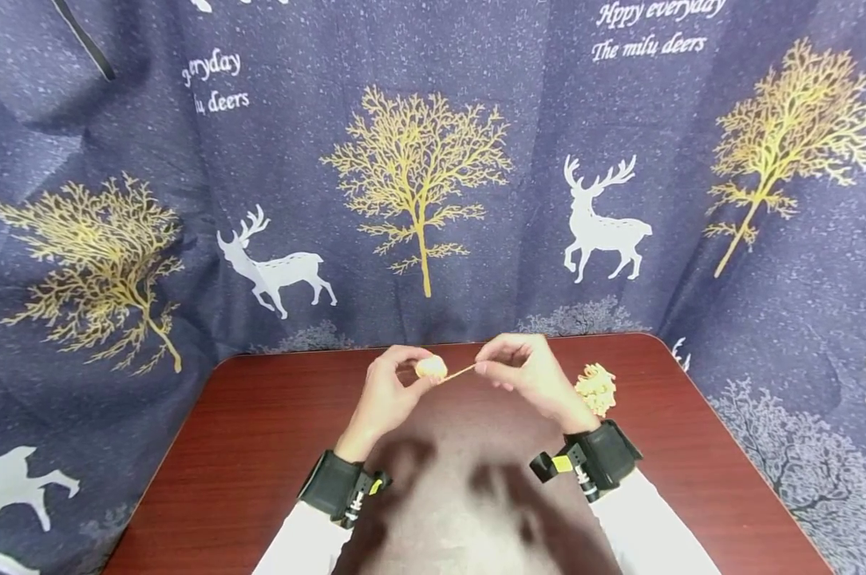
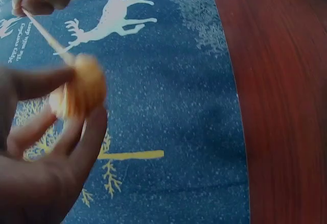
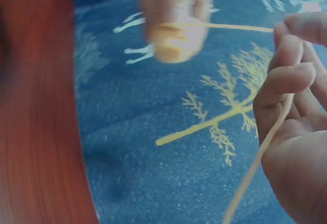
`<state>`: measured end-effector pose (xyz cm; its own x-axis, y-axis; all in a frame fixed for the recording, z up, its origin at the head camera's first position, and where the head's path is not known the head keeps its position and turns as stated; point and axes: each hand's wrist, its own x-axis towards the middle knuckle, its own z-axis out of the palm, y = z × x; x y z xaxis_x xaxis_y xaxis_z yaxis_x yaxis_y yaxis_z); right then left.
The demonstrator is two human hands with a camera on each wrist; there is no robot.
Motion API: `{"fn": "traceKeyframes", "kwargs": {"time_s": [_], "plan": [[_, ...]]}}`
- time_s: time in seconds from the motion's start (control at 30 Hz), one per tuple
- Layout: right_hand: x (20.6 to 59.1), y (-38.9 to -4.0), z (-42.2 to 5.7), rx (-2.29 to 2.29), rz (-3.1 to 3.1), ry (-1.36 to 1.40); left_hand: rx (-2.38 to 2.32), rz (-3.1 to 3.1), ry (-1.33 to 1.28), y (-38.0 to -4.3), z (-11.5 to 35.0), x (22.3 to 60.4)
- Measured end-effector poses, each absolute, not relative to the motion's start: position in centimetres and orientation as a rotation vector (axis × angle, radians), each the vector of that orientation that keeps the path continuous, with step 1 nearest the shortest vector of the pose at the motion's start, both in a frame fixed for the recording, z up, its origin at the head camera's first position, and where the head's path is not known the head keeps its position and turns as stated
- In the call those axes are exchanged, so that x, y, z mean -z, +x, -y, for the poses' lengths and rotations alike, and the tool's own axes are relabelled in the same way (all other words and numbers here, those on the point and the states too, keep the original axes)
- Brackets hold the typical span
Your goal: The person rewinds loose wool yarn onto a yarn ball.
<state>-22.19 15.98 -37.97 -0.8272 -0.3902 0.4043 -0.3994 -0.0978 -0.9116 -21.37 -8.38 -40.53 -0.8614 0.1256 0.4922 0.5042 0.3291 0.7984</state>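
Between the thumb and fingers of my left hand (image 1: 391, 387) is a small pale-yellow ball of yarn (image 1: 431, 367), raised above the table. In the left wrist view the wound strands of the ball (image 2: 84, 89) show, somewhat blurred. One strand of yarn (image 1: 459, 373) runs taut from the ball to my right hand (image 1: 529, 371), which pinches it between thumb and forefinger. The right wrist view shows the yarn's tail (image 3: 255, 165) passing through the right palm and hanging below. Behind the right wrist, a loose heap of the same yarn (image 1: 596, 390) lies on the table.
The table (image 1: 274, 423) has a reddish-brown wooden top with rounded far corners. A dark blue curtain (image 1: 476, 303) printed with deer and trees hangs close behind it and along both sides. Each wrist wears a black band (image 1: 605, 455) with a small camera.
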Motion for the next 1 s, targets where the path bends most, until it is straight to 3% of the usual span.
{"fn": "traceKeyframes", "kwargs": {"time_s": [0.27,0.5,0.63,0.8,1.0], "plan": [[37.5,-24.3,-16.7,-2.773,1.463,0.774,1.709,2.464,-0.985,-20.3,9.1,40.3],[39.5,-25.4,-15.8,-2.657,1.693,0.451,1.981,2.232,-1.293,-19.5,8.8,39.2],[41.2,-24.9,-15.1,-2.294,2.193,0.427,2.208,1.904,-1.135,-19.3,8.5,38.2],[42.1,-23.1,-14.5,-1.908,2.521,0.75,2.493,1.506,-0.629,-20.1,7.9,37.6],[41.0,-21.0,-14.5,-1.638,2.535,1.022,2.015,1.841,-0.215,-21.7,7.7,39.1]]}}
